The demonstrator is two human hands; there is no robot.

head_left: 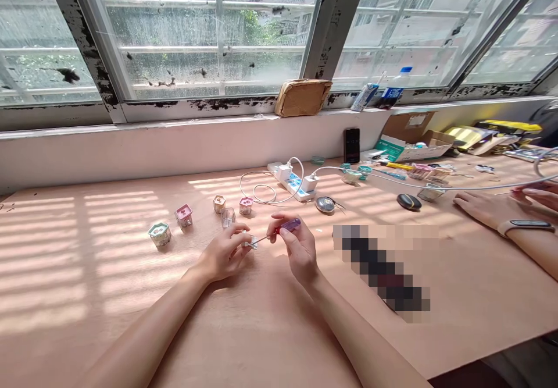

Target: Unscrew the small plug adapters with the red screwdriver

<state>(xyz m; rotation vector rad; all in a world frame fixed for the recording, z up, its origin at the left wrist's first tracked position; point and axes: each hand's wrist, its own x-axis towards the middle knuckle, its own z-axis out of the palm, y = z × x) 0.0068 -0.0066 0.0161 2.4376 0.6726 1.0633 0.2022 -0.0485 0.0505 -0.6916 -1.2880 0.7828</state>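
My right hand (300, 251) grips a screwdriver (290, 225) by its purple and red handle. Its thin metal shaft slants down to the left, toward a small pale piece (251, 241). My left hand (226, 252) has its fingers closed around that piece on the table; the fingers partly hide it, so I cannot tell its exact kind. Just beyond the left hand stand a small clear part (228, 218), a little orange-topped box (219, 204) and a pink-topped box (246, 205). Farther left are a larger pink-topped box (183, 216) and a green-topped box (159, 234).
A white power strip (292, 182) with plugs and cables lies ahead. Two rounded dark objects (408, 202) sit to the right, near a propped phone (351, 145) and an open carton (410, 143). Another person's hand (482, 210) rests at the far right. A pixelated patch (383, 271) covers something.
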